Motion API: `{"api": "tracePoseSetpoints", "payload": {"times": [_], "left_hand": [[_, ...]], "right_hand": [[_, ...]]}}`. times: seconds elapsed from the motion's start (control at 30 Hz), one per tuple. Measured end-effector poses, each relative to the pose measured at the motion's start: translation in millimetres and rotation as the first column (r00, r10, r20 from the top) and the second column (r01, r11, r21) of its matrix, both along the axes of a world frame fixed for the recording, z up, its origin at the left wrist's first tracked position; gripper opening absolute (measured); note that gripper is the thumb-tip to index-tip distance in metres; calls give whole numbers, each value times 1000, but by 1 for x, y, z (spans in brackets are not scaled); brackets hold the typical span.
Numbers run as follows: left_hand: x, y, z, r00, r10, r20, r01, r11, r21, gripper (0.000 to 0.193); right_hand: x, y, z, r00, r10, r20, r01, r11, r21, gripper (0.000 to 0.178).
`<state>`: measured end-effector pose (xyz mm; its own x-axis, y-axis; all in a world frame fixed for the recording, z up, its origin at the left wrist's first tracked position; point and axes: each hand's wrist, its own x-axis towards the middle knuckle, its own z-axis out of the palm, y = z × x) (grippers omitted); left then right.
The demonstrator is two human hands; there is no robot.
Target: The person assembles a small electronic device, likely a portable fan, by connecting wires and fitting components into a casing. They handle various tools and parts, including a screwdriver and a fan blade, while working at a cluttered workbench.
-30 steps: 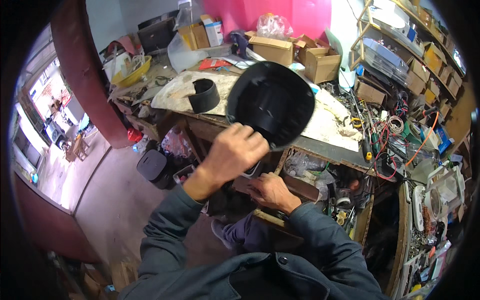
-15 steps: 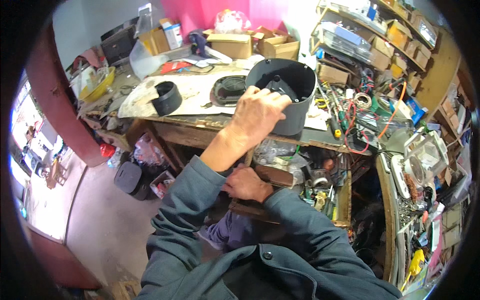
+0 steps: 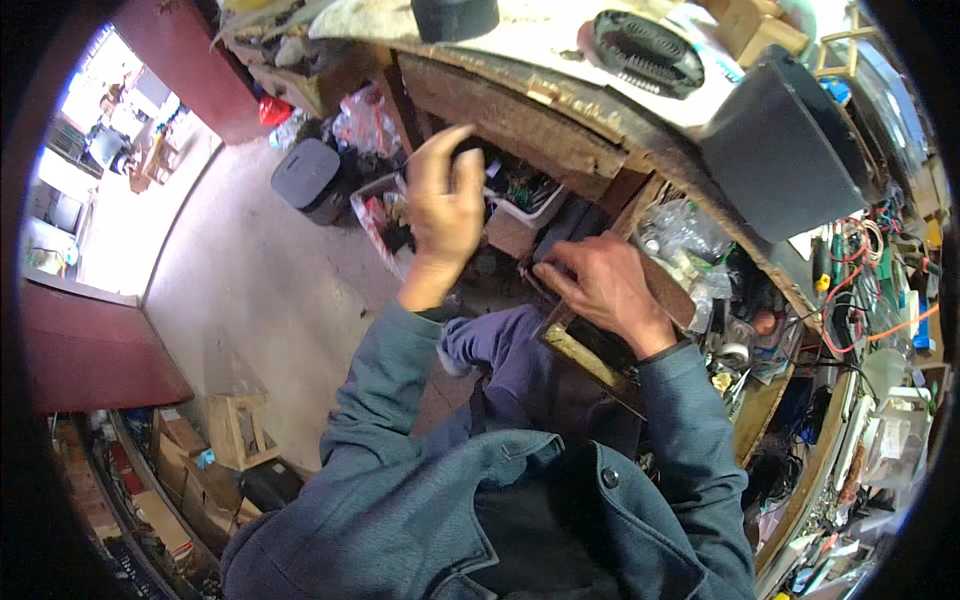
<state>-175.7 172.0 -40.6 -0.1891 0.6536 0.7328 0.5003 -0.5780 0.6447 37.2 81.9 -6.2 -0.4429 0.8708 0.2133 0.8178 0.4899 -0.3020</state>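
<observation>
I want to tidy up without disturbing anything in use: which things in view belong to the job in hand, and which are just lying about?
Likely part of the job:
black tub, on the bench
black grille
black collar
drawer, by the right hand

Probably just lying about:
red bag
cardboard box
clear plastic, in the drawer
wooden frame

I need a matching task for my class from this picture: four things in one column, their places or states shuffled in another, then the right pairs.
Things
1. Left hand
2. Large dark container
3. Slotted black part
4. Red bag

Places or states
A. Flat on a pale sheet
B. Beside the foot of the dark red pillar
C. Fingers curved, holding nothing
D. Nearest of the four to the orange cable

Pairs: 1-C, 2-D, 3-A, 4-B
</observation>
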Motion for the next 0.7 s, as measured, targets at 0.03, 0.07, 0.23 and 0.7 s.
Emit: {"api": "tracePoseSetpoints", "payload": {"times": [0.03, 0.07, 0.23, 0.7], "left_hand": [[-30, 15, -66, 970, 16, 243, 32, 981, -192, 23], [-59, 18, -123, 945, 107, 310, 17, 929, -370, 21], [-156, -38, -343, 937, 347, -30, -248, 605, -756, 28], [-142, -87, -498, 874, 206, -441, -463, 71, -884, 48]], "right_hand": [[-6, 5, -1, 997, -67, 48, 68, 998, -18, 35], [-12, 11, -5, 987, -133, 94, 136, 990, -32, 36], [-16, 34, -13, 959, -279, -59, 277, 960, -42, 21], [-29, 47, -6, 926, -379, 7, 368, 894, -256, 11]]}}
